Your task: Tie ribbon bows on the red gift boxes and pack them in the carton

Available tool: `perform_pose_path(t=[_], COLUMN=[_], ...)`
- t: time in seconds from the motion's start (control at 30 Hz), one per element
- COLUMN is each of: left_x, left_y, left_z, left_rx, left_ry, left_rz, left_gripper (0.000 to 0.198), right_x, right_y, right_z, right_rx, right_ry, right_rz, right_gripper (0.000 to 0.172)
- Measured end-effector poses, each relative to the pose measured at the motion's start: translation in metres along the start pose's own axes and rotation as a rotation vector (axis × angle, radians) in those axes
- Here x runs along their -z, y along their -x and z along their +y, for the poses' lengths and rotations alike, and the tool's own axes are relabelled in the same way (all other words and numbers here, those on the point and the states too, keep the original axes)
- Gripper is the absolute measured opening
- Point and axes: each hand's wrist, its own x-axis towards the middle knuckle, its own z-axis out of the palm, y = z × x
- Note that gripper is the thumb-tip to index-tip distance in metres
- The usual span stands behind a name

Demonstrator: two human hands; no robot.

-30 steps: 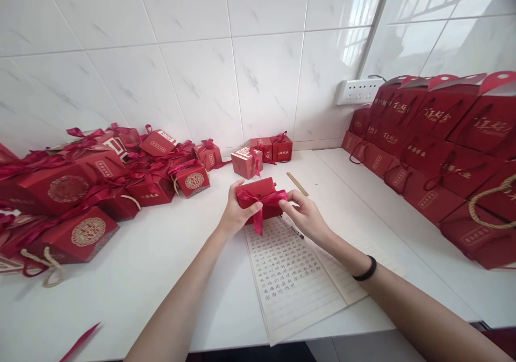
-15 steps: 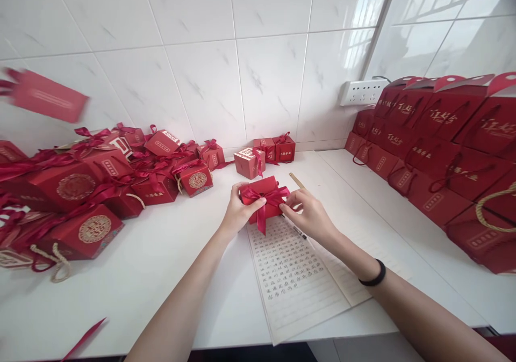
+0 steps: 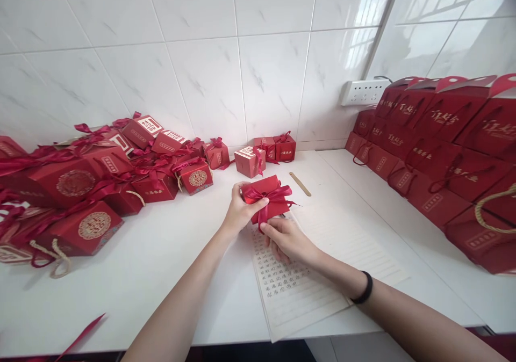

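A small red gift box [image 3: 256, 186] with a dark red ribbon bow [image 3: 269, 193] tied across it is held above the open notebook. My left hand [image 3: 242, 207] grips the box from its left side, thumb pressed on the ribbon near the knot. Below the bow, my right hand [image 3: 284, 238] pinches a hanging ribbon tail [image 3: 263, 217] between thumb and fingers. Under my right hand lies the notebook [image 3: 290, 319], one page covered in handwriting. A brass-coloured ruler [image 3: 300, 184] rests on the table beyond the box.
Many red ribboned boxes [image 3: 76, 182] are heaped at the left. A few stand by the wall, one white-topped box [image 3: 250, 161] among them. Stacked red gift bags [image 3: 439, 147] line the right side, near a power strip [image 3: 365, 92]. A loose ribbon [image 3: 83, 336] lies front left.
My right hand has moved from the bow's right loop down to the hanging tail. A box flying at the left has landed on the heap. My left hand keeps its hold.
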Motion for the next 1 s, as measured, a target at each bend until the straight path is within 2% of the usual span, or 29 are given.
perform_pose_path(t=[0.1,0.23,0.77,1.0], left_x=[-0.001,-0.0022,-0.0014,-0.0014], left_y=[0.001,0.0021,0.0027,0.0018], left_z=[0.0,-0.0011,-0.0026,-0.0026], left_rx=[-0.008,-0.02,-0.004,-0.017], left_ry=[-0.016,-0.053,-0.063,-0.063], left_rz=[0.009,0.002,-0.047,-0.025], left_gripper=[0.06,0.059,0.061,0.057], right_x=[-0.0026,-0.0051,-0.0022,-0.0085], right_y=[-0.0025,-0.0016,0.002,0.0049], right_z=[0.002,0.0014,-0.0003,0.0067], right_rx=[0.049,0.11,0.133,0.117], right_ry=[-0.082,-0.032,0.118,0.173], right_rz=[-0.014,0.003,-0.03,-0.165], right_gripper=[0.031,0.031,0.027,0.027])
